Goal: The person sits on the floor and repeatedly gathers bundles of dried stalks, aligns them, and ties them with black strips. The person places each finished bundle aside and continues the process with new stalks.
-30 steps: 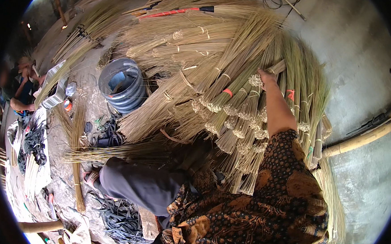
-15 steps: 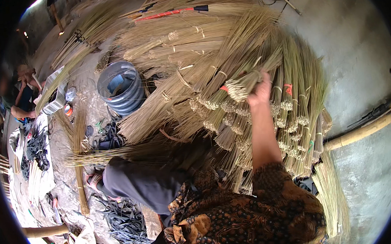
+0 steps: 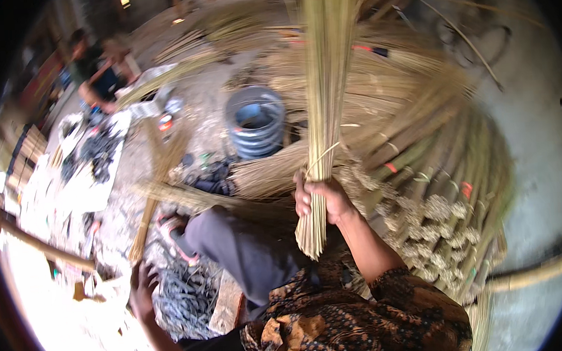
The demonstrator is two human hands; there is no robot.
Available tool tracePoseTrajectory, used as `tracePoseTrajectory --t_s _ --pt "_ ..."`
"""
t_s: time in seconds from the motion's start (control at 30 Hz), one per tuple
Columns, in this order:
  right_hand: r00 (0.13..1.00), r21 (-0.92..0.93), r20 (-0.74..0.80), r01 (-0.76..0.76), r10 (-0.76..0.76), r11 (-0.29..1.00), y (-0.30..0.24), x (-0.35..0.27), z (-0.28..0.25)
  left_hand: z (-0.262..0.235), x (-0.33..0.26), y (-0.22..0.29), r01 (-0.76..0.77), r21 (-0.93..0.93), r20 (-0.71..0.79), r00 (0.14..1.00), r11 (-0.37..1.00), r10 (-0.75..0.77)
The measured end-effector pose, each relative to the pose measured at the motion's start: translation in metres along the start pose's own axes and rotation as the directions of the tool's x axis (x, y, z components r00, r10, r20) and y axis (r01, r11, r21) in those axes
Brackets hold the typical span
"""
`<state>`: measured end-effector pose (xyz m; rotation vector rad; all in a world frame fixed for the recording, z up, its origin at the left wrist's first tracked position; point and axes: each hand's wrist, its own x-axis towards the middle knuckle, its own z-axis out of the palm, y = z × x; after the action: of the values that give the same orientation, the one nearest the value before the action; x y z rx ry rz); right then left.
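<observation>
Right hand [image 3: 324, 195] closed round a long, straw-coloured bundle of thin stalks [image 3: 329, 76], near its cut ends, in front of the body. A pale tie [image 3: 323, 155] circles it just beyond the grip; how tight, cannot tell. Left hand [image 3: 143, 290] open, apparently empty, beside a heap of grey-black flat strips [image 3: 185, 297]. Progress: one bundle in hand, banded; many pale-ended stalk bundles [image 3: 439, 230] remain piled at right, unheld.
</observation>
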<state>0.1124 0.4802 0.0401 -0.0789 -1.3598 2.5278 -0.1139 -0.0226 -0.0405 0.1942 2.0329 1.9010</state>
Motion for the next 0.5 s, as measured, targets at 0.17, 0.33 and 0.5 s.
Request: tracePoseTrajectory --t_s 0.17,0.33,0.5 --pt "0.8 -0.109 0.461 -0.378 0.384 0.919 0.061 0.015 0.077 0.165 -0.005 0.101 -0.115 -0.268 0.399 0.89 0.956 0.219" --pt "0.638 -0.33 0.407 -0.564 0.653 0.757 0.107 0.003 0.122 0.193 0.012 0.13 -0.056 -0.669 -0.008 0.998 0.741 0.068" --pt "0.602 -0.456 0.333 -0.571 0.726 0.683 0.123 0.009 0.141 0.172 0.003 0.103 -0.034 -0.667 -0.158 0.983 0.744 -0.097"
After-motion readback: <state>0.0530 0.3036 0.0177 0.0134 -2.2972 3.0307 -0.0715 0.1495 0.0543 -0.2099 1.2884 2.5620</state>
